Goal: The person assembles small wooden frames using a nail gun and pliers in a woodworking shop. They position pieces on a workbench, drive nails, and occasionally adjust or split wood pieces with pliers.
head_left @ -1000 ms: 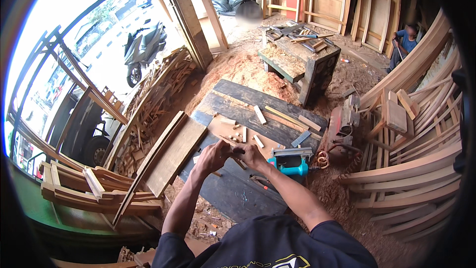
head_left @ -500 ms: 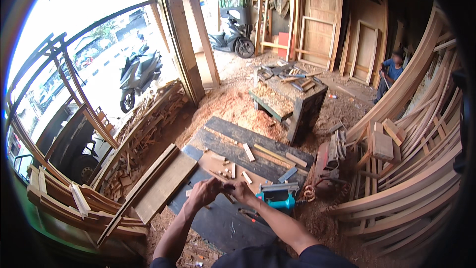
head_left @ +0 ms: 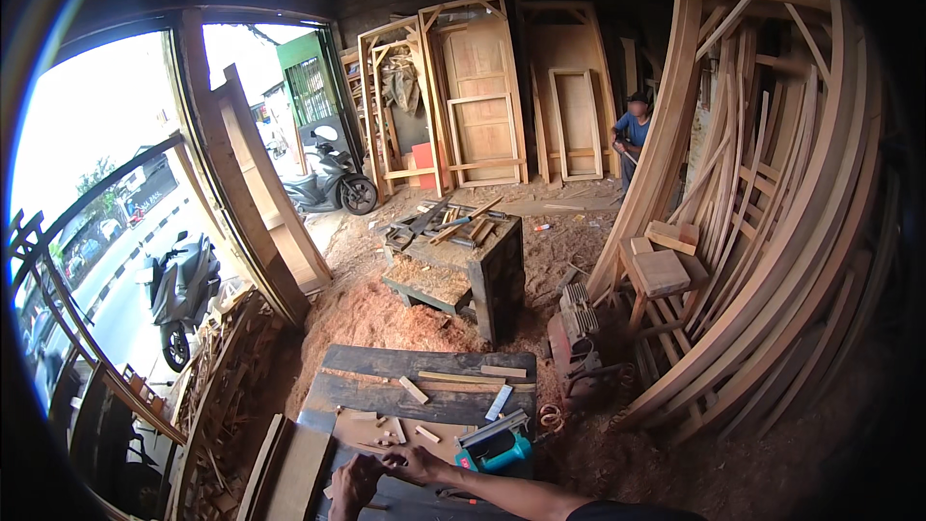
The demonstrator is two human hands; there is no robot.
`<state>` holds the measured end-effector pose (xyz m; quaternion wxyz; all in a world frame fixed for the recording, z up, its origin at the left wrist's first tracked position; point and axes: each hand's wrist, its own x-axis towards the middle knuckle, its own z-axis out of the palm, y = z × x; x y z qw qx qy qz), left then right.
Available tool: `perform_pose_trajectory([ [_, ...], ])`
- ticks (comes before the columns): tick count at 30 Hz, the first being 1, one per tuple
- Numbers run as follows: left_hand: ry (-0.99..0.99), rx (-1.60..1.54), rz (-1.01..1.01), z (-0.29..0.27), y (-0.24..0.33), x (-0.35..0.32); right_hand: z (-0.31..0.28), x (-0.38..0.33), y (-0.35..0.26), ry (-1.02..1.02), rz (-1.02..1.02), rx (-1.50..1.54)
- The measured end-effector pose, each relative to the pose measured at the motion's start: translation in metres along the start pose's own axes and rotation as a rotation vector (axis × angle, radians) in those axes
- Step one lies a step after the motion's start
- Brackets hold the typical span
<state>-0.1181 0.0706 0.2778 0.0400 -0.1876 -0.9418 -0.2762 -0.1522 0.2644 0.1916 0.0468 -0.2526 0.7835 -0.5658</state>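
My left hand (head_left: pixel 354 484) and my right hand (head_left: pixel 417 464) are close together over the near part of a dark wooden workbench (head_left: pixel 376 363). Both have curled fingers; whatever lies between them is too small to make out. Just beyond my hands, several short wood offcuts (head_left: pixel 426 434) are scattered on a thin brown board (head_left: pixel 352 429). A teal nail gun (head_left: pixel 498 451) rests on the bench to the right of my right hand. Farther back lie a pale wood block (head_left: pixel 414 389), a long strip (head_left: pixel 463 378) and a bluish-grey flat piece (head_left: pixel 499 402).
Left of the bench leans a wide plank (head_left: pixel 297 468). Beyond stands a second bench (head_left: pixel 497 270) with tools, amid wood shavings (head_left: pixel 357 328). A red compressor (head_left: pixel 577 333) is at the right, near stacked curved timber (head_left: pixel 772 314). One person (head_left: pixel 634 130) sits at the back.
My view has swung up and to the right, so the bench and hands appear lower. My hands stay close together with curled fingers.
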Motion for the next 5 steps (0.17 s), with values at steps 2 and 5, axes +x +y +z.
perform_pose_trajectory([
  [2, 0.032, -0.041, -0.035, 0.003, -0.001, 0.002, -0.003, -0.008, 0.005, 0.048, -0.002, 0.018],
  [5, 0.059, 0.007, -0.029, 0.007, -0.012, 0.001, -0.014, -0.025, 0.011, 0.039, 0.182, 0.103],
])
